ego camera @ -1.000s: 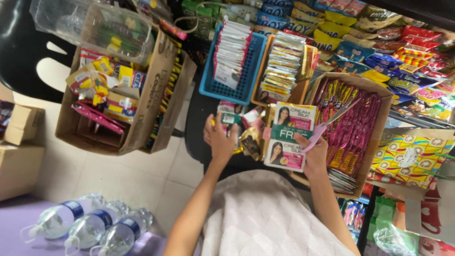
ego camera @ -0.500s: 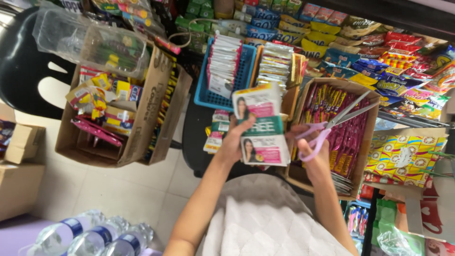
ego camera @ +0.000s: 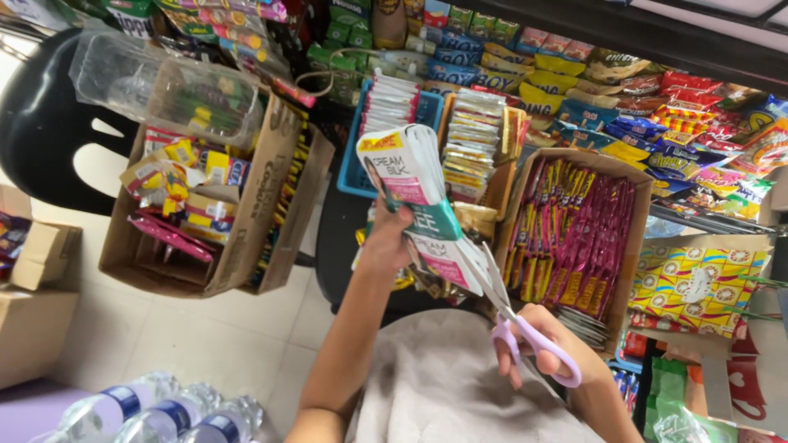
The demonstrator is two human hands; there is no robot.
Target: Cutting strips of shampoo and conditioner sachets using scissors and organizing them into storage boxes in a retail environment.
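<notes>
You raised the white-and-teal strip of joined sachets (ego camera: 419, 205), clenched in your left hand (ego camera: 386, 246); your right hand (ego camera: 546, 344), gripping lilac-handled scissors (ego camera: 513, 316), brought the blades to its lower edge.

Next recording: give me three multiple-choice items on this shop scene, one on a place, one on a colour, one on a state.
1. Where is the black chair?
A. far left
B. far right
C. on the shelves

2. What colour are the handles of the scissors?
A. green
B. lilac
C. black

3. How does the left hand hold the strip of sachets?
A. flat on the floor
B. raised above the lap
C. inside the blue basket

Answers:
1 A, it stands at the left edge beside the cardboard box.
2 B, pale purple loops sit around the fingers of the right hand.
3 B, the strip is lifted, with the scissor blades at its lower end.
</notes>
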